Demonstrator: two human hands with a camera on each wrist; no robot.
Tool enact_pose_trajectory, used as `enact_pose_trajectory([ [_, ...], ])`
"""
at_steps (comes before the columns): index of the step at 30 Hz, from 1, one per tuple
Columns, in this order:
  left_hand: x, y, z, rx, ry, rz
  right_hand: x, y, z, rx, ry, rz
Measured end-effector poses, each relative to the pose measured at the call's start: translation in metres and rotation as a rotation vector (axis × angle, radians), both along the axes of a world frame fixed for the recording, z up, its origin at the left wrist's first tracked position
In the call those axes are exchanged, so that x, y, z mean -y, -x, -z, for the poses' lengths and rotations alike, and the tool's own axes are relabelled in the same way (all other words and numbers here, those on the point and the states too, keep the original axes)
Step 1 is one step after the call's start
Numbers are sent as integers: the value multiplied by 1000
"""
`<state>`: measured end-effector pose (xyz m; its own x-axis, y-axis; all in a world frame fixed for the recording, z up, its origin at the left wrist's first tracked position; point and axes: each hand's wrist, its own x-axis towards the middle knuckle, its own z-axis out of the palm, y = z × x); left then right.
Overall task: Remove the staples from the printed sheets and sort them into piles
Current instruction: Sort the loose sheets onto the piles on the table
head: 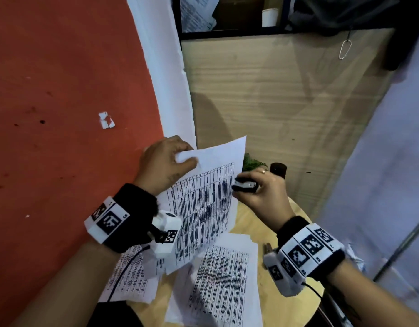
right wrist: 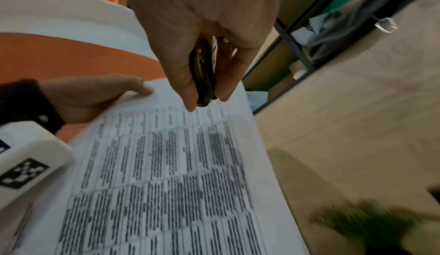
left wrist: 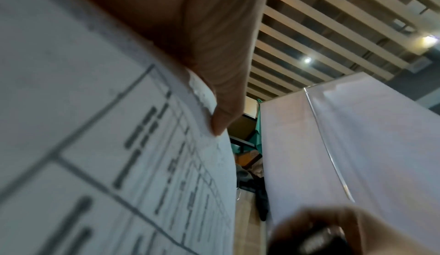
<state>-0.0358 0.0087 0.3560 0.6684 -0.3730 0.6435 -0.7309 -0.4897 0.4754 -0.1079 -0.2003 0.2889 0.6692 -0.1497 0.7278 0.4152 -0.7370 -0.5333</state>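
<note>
My left hand (head: 167, 161) pinches the top left corner of a printed sheet (head: 203, 199) with dense table rows, holding it up over the round wooden table (head: 272, 293). In the left wrist view the thumb (left wrist: 221, 97) presses on that ragged corner. My right hand (head: 258, 192) grips a black and silver staple remover (head: 245, 185) just off the sheet's right edge. The right wrist view shows the staple remover (right wrist: 204, 74) between thumb and fingers above the sheet (right wrist: 166, 174). Two piles of printed sheets lie on the table, one pile (head: 223, 284) in the middle and another pile (head: 130, 279) at the left.
An orange wall (head: 62, 90) with a white border stands at the left. A pale wood panel (head: 274, 95) and a shelf with a paper cup (head: 269, 17) are behind. A small green plant (head: 252, 162) and a dark cylinder (head: 278, 169) sit beyond my right hand. A white partition (head: 380, 161) rises at the right.
</note>
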Motion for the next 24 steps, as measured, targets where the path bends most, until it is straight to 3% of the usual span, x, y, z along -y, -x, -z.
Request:
enact_pose_trajectory([
  [5,-13,-21,1,-46,-136,31,19,-12,30,-433,-237,-4],
  [9,-22,-33,3,-109,-160,85,26,-23,50,-652,-343,-30],
  [13,-30,-41,2,-137,-225,156,21,-25,47,-638,-636,-298],
  [17,-35,-40,-7,-234,-259,260,14,-27,29,-731,-698,-587],
  [21,-41,-43,-8,-364,-113,375,8,-33,21,-757,-672,-679],
  [24,-49,-47,-2,-385,20,305,5,-36,19,-730,-685,-686],
])
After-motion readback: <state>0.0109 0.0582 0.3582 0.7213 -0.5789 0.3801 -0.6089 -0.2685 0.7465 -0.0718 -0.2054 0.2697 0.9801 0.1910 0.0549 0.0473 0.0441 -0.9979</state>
